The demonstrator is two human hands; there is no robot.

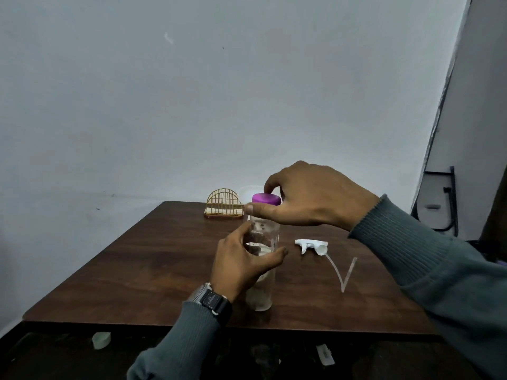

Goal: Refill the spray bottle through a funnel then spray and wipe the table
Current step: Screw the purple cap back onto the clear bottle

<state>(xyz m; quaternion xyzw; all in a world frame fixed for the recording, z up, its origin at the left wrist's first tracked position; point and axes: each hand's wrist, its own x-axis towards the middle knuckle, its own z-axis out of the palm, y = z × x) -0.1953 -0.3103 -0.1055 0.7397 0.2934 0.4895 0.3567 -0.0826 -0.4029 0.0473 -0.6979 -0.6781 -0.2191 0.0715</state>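
A tall clear bottle (260,294) stands upright near the front of the dark wooden table (142,264). My left hand (241,264) grips its middle from the left. A purple cap (266,199) sits on its top, and my right hand (310,198) pinches that cap from above, thumb in front and fingers behind. To the right of the bottle, a white spray trigger head (312,244) with its bent dip tube (343,275) lies flat on the table, untouched.
A gold wire rack (223,205) stands at the table's far edge, with a pale round object partly hidden behind it. Below the table's front edge lie a small pale green piece (101,340) and a white piece (325,355). A dark chair frame (450,198) stands at right.
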